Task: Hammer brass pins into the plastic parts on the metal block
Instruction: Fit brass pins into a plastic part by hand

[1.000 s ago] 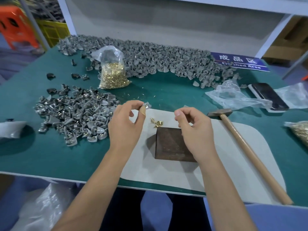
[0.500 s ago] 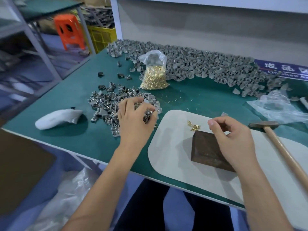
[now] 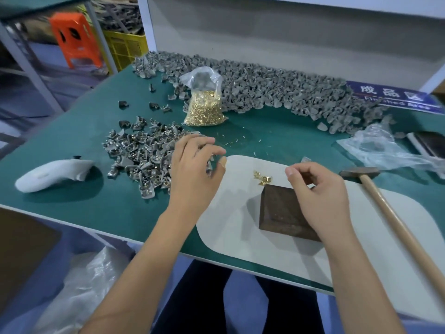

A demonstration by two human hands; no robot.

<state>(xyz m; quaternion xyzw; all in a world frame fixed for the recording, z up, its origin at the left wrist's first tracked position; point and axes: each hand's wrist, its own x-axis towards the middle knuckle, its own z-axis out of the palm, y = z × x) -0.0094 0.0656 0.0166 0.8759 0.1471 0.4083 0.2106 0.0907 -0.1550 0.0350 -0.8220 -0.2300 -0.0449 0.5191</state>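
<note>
A dark metal block sits on a white mat with nothing on its top. A few loose brass pins lie just behind it. My left hand hovers at the right edge of a heap of grey plastic parts with brass pins, and a grey plastic part shows between its thumb and fingers. My right hand is over the block's right side with its fingers curled; nothing shows in them. The hammer lies on the mat to the right, untouched.
A clear bag of brass pins stands behind the heap. A long bank of grey parts runs along the back by a blue sign. A white handheld device lies far left; crumpled plastic and a phone far right.
My left hand carried a grey part from above the mat leftward to the heap's edge, and its fingers have spread a little. My right hand stayed over the block. The view swung left.
</note>
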